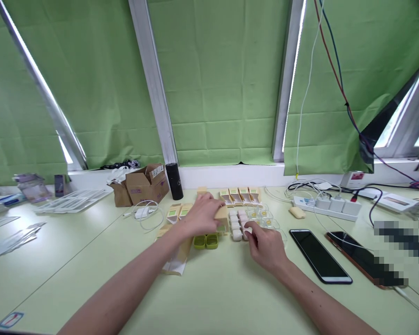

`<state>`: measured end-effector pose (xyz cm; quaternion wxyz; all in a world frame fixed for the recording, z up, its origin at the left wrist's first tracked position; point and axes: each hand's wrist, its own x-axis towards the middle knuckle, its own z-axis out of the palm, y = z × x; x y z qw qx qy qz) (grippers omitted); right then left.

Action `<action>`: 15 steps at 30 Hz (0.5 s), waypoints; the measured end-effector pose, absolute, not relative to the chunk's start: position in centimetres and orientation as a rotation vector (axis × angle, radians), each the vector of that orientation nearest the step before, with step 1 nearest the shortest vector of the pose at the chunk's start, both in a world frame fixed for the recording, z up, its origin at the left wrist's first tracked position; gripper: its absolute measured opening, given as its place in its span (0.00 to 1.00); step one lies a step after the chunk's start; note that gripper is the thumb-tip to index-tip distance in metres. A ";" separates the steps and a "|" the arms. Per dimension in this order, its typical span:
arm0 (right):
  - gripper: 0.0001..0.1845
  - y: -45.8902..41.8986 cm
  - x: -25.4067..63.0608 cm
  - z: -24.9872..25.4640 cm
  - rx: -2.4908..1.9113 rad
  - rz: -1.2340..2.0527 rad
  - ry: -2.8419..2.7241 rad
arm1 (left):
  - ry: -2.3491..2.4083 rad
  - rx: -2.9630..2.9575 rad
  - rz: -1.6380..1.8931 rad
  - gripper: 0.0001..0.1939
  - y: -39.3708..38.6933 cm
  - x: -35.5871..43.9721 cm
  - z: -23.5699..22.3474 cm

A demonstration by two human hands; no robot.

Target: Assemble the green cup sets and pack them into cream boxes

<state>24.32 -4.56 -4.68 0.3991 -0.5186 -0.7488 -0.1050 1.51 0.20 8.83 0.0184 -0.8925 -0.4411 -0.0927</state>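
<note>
My left hand [203, 215] is closed around a small tan carton [222, 217] in the middle of the pale green table [91, 260]. My right hand [265, 246] pinches a small white case [247, 232] at the near end of a row of white cases [235, 224]. Clear cases with yellow insides [261, 215] lie just behind the right hand. A green open case [206, 241] sits below the left hand. A row of open tan cartons [240, 196] stands behind, and two more cartons [179, 212] lie to the left.
Two phones [319, 255] [359, 258] lie at the right, near a white power strip [326, 204] with chargers and cables. Brown cardboard boxes [143, 185] and a black cylinder [174, 181] stand by the window ledge. Plastic sleeves [70, 201] lie at the left.
</note>
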 end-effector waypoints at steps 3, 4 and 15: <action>0.09 -4.7 24.2 -4.7 -1.276 -0.254 -1.918 | -1.454 -2.643 -0.337 0.29 3.7 -0.1 10.0; 0.09 -4.8 24.1 -4.7 -1.262 -0.250 -1.924 | -1.491 -2.595 -0.346 0.30 4.9 -0.7 10.3; 0.08 -5.2 23.4 -5.2 -1.165 -0.185 -1.987 | -1.597 -2.372 -0.307 0.28 12.9 -3.4 7.7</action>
